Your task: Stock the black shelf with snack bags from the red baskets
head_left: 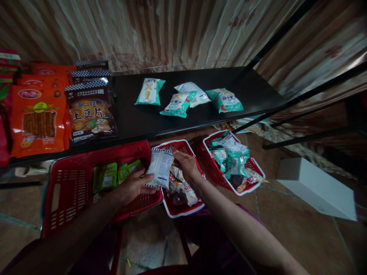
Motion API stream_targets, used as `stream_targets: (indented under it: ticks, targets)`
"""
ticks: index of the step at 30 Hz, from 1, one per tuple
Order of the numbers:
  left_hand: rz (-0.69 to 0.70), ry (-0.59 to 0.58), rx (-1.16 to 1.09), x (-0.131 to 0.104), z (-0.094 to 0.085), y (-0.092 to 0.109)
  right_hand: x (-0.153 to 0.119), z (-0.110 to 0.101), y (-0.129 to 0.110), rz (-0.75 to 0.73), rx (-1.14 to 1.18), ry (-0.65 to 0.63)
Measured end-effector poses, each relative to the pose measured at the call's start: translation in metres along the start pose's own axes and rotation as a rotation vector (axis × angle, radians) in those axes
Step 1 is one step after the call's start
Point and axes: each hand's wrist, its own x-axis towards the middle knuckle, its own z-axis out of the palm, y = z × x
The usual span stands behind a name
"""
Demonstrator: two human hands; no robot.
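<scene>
Both hands hold one white snack packet (pixel 161 168) over the red baskets. My left hand (pixel 132 187) grips its lower edge, above the large red basket (pixel 71 191), which has green packets (pixel 106 177) in it. My right hand (pixel 187 164) pinches the packet's top right corner, above the middle red basket (pixel 183 208) with several more snack packets. A third red basket (pixel 252 168) on the right is filled with teal and white packets.
A black shelf (pixel 200 114) in front carries several teal-and-white snack bags (pixel 179 104), brown chip bags (pixel 91 114) and orange bags (pixel 38 122) at the left. A white box (pixel 318 187) lies on the floor at the right. Black shelf bars (pixel 309 95) cross the right side.
</scene>
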Motion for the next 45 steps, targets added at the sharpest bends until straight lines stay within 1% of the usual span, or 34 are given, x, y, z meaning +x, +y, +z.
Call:
stream_targets:
  ticks: [3,5,10,14,18,21,25,28,31,35,37,39,41,43,45]
  targets:
    - [0.068,-0.008,-0.140,0.002,0.003,-0.009,0.003,-0.002,0.001,0.002,0.018,0.006]
    - [0.093,0.019,-0.208,0.003,0.007,-0.011,0.006,-0.003,0.004,-0.004,0.030,0.013]
    - [0.141,0.108,-0.231,0.001,0.011,-0.007,0.012,-0.003,0.007,-0.017,0.044,0.007]
    - [0.134,0.187,-0.198,0.000,0.008,-0.004,0.013,-0.003,0.008,-0.006,0.071,0.010]
    - [0.118,0.190,-0.122,-0.002,0.005,-0.006,0.014,-0.003,0.009,0.034,0.090,0.026]
    - [0.130,0.186,-0.025,-0.003,0.004,-0.007,0.014,-0.002,0.009,0.040,0.091,0.004]
    - [0.160,0.170,0.084,-0.007,0.008,-0.006,0.013,-0.001,0.006,0.033,0.103,-0.021]
    - [0.203,0.199,0.160,-0.009,0.014,-0.004,0.013,-0.002,0.008,0.021,0.079,-0.022]
    - [0.260,0.246,0.249,-0.008,0.019,-0.007,0.015,-0.003,0.017,-0.062,-0.002,0.032]
    - [0.322,0.285,0.322,-0.004,0.025,-0.016,0.021,-0.004,0.035,-0.209,-0.165,0.200]
    - [0.341,0.318,0.349,-0.003,0.028,-0.020,0.022,-0.003,0.041,-0.276,-0.218,0.244]
    - [0.356,0.342,0.377,-0.002,0.031,-0.023,0.021,-0.002,0.042,-0.345,-0.233,0.245]
    - [0.378,0.342,0.400,-0.002,0.033,-0.025,0.014,0.000,0.039,-0.421,-0.275,0.222]
    - [0.398,0.343,0.403,-0.001,0.035,-0.025,0.005,0.002,0.034,-0.505,-0.387,0.172]
    - [0.403,0.357,0.373,0.001,0.037,-0.024,-0.005,0.005,0.029,-0.547,-0.509,0.121]
